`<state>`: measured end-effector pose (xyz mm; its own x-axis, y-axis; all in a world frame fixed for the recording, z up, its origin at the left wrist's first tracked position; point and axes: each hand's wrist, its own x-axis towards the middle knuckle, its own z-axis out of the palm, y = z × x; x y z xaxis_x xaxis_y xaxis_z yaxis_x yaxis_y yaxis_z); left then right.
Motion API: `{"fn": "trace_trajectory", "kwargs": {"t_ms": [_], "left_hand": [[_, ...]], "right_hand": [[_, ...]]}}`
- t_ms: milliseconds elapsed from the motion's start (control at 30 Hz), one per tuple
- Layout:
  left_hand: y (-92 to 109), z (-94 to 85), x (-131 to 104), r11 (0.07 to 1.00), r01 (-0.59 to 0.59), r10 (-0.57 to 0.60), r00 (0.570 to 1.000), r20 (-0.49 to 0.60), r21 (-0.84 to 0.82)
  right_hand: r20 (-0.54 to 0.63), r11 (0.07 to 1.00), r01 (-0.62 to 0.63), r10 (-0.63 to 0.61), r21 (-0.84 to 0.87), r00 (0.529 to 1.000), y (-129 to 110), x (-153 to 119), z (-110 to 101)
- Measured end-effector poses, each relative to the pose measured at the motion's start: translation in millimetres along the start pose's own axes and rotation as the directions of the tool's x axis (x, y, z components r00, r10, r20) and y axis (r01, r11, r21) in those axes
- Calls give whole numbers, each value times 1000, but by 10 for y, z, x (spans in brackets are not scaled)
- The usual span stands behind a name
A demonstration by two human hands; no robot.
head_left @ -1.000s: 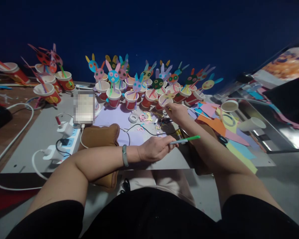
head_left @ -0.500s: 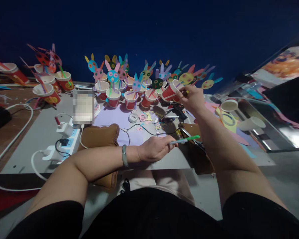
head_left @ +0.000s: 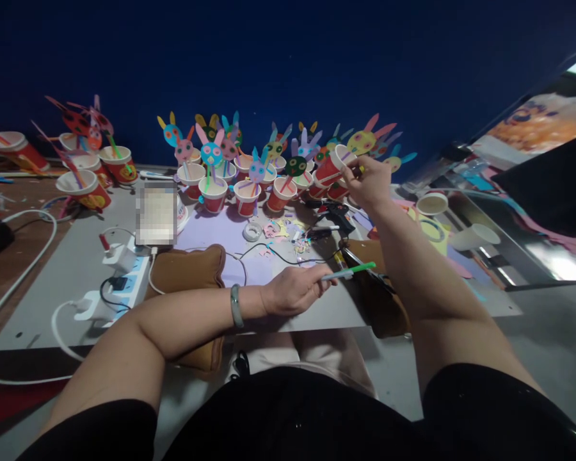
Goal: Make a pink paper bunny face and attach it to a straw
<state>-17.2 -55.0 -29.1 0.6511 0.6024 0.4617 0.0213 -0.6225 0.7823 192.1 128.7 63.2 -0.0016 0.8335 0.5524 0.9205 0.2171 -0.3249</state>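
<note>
Near the table's front edge, my left hand (head_left: 292, 291) is closed round a thin stick (head_left: 355, 270) with a bright green end pointing right. My right hand (head_left: 372, 182) reaches to the back right and pinches the rim of a red paper cup (head_left: 329, 171), which is tilted among the others. A yellow rabbit face with pink ears (head_left: 363, 142) rises just behind that cup. To its left stand several red cups with paper rabbit faces on sticks, among them a dark green face (head_left: 297, 166) and a blue face (head_left: 212, 153).
A white tape roll (head_left: 253, 231) and paper scraps (head_left: 283, 228) lie mid-table. A black glue gun (head_left: 338, 214) is near my right forearm. At left are a power strip (head_left: 134, 282), cables and more cups (head_left: 84, 191). Brown cushions (head_left: 187, 269) lie in front.
The cup in my right hand has been raised slightly, and the yellow rabbit face stands higher. My left hand keeps its hold on the green-ended stick. The whole view has shifted a little.
</note>
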Motion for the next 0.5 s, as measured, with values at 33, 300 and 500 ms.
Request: {"fn": "trace_trajectory", "kwargs": {"t_ms": [33,300,500], "left_hand": [[-2,-1,-1,1000,-6,6,1000,-3,-1],[-25,2,-18,999,-31,31,999,8,-13],[-21,7,-17,1000,-8,8,1000,2,-21]], "right_hand": [[-11,1000,-8,8,-9,1000,30,-17,-9],[-156,996,71,-62,51,986,183,-148,-147],[-313,969,193,-137,154,940,-31,-31,-283]]}}
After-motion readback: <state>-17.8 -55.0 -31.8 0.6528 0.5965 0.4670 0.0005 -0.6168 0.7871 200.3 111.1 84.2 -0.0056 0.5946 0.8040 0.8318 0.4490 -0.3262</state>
